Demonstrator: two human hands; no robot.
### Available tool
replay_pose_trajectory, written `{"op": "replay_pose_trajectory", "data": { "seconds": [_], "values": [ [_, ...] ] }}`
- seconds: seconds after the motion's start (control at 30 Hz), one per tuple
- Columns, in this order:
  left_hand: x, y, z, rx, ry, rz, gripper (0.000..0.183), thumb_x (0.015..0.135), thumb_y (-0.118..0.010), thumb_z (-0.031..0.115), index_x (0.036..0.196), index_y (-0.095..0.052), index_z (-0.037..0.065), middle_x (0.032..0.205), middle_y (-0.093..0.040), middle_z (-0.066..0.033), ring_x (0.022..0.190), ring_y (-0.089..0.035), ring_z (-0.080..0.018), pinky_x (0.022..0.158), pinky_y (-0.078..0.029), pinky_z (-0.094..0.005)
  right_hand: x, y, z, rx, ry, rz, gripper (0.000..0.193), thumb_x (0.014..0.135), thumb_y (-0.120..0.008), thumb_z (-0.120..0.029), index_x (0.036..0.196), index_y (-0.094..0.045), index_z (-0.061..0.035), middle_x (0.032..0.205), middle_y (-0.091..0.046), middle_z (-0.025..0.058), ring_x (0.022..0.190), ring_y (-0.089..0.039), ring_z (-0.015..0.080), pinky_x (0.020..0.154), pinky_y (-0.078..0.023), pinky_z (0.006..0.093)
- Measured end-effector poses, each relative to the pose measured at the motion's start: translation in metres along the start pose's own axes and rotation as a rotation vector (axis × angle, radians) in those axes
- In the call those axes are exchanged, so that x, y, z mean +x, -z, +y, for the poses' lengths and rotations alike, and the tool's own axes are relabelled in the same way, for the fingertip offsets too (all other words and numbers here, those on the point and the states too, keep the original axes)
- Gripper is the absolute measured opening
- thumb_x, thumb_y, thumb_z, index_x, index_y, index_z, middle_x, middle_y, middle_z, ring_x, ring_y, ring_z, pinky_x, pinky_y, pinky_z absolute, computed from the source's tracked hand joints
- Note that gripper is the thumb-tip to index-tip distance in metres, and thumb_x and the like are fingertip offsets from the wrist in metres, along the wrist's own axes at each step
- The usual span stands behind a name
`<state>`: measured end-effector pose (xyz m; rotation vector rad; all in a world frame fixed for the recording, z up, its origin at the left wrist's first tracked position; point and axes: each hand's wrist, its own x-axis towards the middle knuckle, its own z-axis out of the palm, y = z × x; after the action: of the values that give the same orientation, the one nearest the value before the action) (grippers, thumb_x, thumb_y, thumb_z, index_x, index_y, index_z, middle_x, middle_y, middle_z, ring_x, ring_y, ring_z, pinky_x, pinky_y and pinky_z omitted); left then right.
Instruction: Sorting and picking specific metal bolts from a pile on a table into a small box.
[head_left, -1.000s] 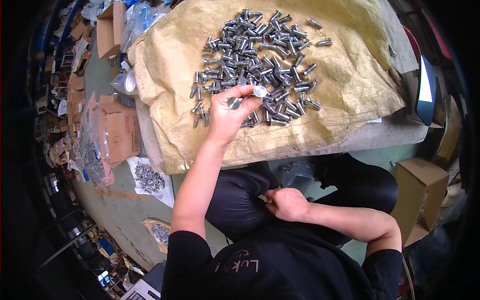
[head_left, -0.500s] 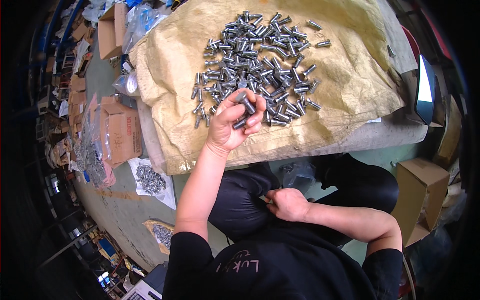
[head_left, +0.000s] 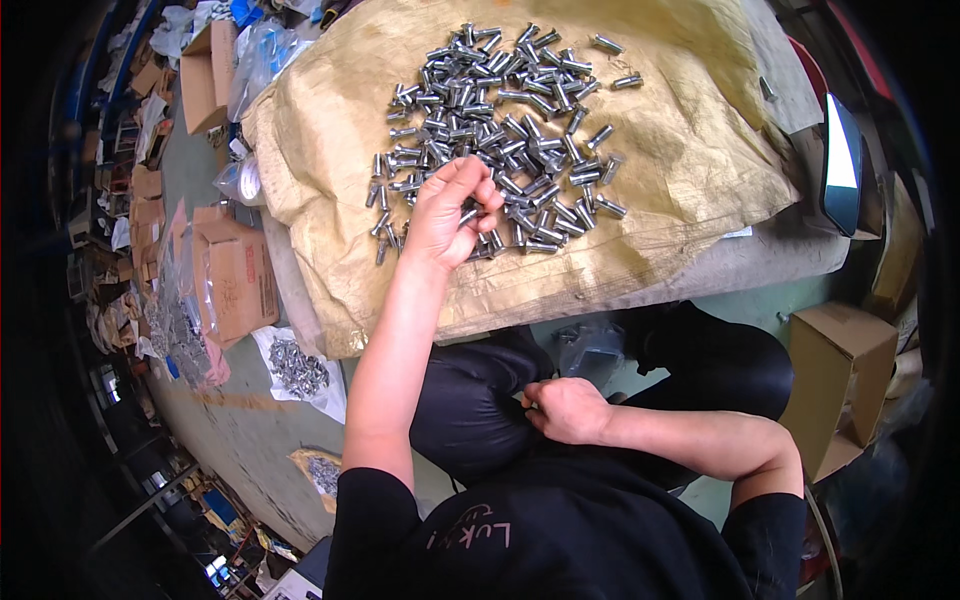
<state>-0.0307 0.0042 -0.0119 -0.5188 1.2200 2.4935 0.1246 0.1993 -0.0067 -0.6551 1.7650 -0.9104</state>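
My left hand is closed over the near side of a pile of shiny steel bolts. Part of one bolt shows inside its curled fingers; the fingertips hide whatever else may be there. Each bolt is short, with a round shank and a wider head. They lie loose on a crumpled yellow-tan sheet, some single ones apart from the pile. My right hand rests at my lap beside my black-clad thigh, fingers curled in. Whether it holds anything is hidden.
A cardboard box stands left of the work surface, near a white sheet with small metal parts. Another open box is at the right. A dark, flat object with a bright face stands at the right edge.
My left hand has turned, and the bolt that stood out between thumb and fingers no longer shows. The whole view has shifted slightly. My right hand keeps its place at my lap.
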Motion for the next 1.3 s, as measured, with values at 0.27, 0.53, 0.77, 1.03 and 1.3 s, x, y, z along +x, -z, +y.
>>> {"op": "replay_pose_trajectory", "data": {
  "seconds": [0.27,0.53,0.77,1.03,1.3],
  "values": [
    [0.03,-0.037,-0.007,1.507,-0.467,0.271,0.031,0.066,-0.075,0.023,0.092,-0.068,0.01,0.065,-0.061,-0.0067,0.058,-0.06,-0.0184,0.056,-0.048,-0.0296,0.001,0.0,0.001,0.018,0.014,0.008,0.017,0.078,-0.054,-0.019,0.087,-0.058,-0.0044,0.083,-0.063,0.017,0.083,-0.061,0.0328,0.073,-0.048,0.0423],
    [0.043,-0.028,-0.017,1.521,-0.692,0.139,0.028,0.067,-0.073,0.02,0.092,-0.067,0.008,0.074,-0.064,-0.0086,0.064,-0.061,-0.0213,0.059,-0.048,-0.0311,-0.001,0.002,-0.001,0.036,0.004,-0.005,0.018,0.078,-0.054,-0.019,0.087,-0.057,-0.0038,0.083,-0.063,0.0173,0.083,-0.061,0.0329,0.073,-0.048,0.0424],
    [0.011,-0.023,-0.015,0.862,-0.486,0.059,0.026,0.07,-0.072,0.005,0.096,-0.067,0.006,0.072,-0.058,0.0051,0.057,-0.046,-0.0006,0.049,-0.037,-0.0154,-0.002,0.002,-0.001,0.041,0.013,0.004,0.017,0.078,-0.054,-0.019,0.086,-0.057,-0.0039,0.083,-0.063,0.017,0.084,-0.061,0.0326,0.073,-0.048,0.0425],
    [-0.009,-0.027,-0.004,0.319,-0.328,-0.129,0.031,0.075,-0.069,0.002,0.104,-0.061,-0.001,0.075,-0.057,0.0016,0.06,-0.046,-0.0019,0.05,-0.035,-0.0148,-0.003,0.001,0.0,0.027,0.013,0.006,0.018,0.078,-0.054,-0.019,0.087,-0.057,-0.0039,0.084,-0.063,0.0173,0.085,-0.06,0.0325,0.074,-0.048,0.0423],
    [-0.012,-0.027,-0.005,0.298,-0.335,-0.131,0.031,0.074,-0.069,0.002,0.104,-0.061,0.0,0.083,-0.059,-0.0014,0.062,-0.047,-0.0024,0.051,-0.036,-0.0148,-0.001,0.002,-0.002,0.003,0.006,-0.018,0.019,0.078,-0.054,-0.02,0.088,-0.058,-0.0043,0.086,-0.063,0.0169,0.086,-0.06,0.0323,0.074,-0.048,0.0418]
  ]
}}
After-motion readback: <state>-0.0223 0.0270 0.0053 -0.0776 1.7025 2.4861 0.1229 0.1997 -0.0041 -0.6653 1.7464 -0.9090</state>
